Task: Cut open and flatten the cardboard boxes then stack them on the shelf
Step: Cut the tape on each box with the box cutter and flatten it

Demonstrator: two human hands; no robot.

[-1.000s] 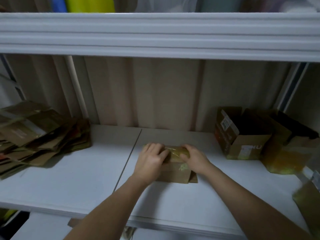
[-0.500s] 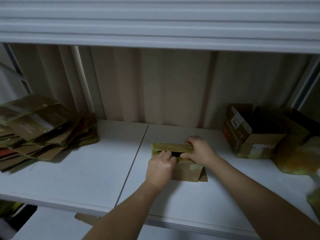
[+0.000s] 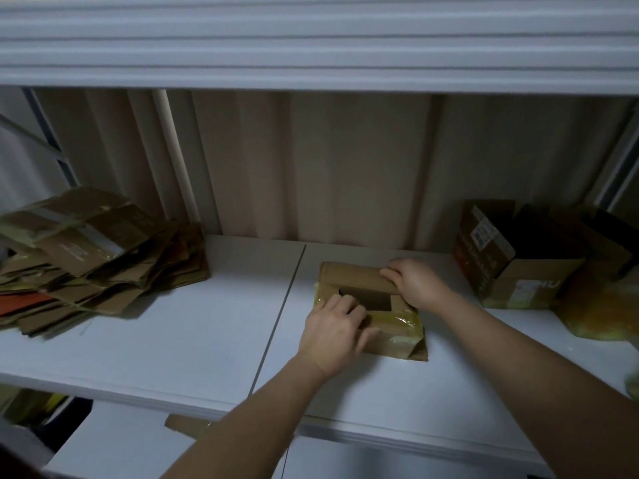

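A white shelf [image 3: 173,344] runs across the view under a ribbed white upper ledge [image 3: 311,39], with pale corrugated panelling [image 3: 345,167] closing off the back. A dark seam [image 3: 280,316] splits the shelf board just left of centre.

At about 3 o'clock from the middle of the frame, right of the seam, sits the small cardboard box [image 3: 397,337], its top flaps parted so a dark opening shows; yellowish tape glints along its near edge. The left hand [image 3: 333,331] rests on the near-left part of the box, fingers curled over the near flap at the rim of the opening and gripping it. The right hand [image 3: 415,283] is at the far-right corner, fingers bent around the far flap [image 3: 352,276] and holding it back.

At 9 o'clock, well apart from the box, lies a loose pile of flattened cardboard [image 3: 103,257], sheets fanned out unevenly with an orange-red piece near the bottom. At 3 o'clock, near the right hand but not touching it, stands an open brown box with a label [image 3: 501,264], more boxes crowding behind it, and a yellowish crumpled wrapper [image 3: 601,312] in front. Below the shelf's front edge a scrap of cardboard [image 3: 186,425] pokes out at 6 o'clock.
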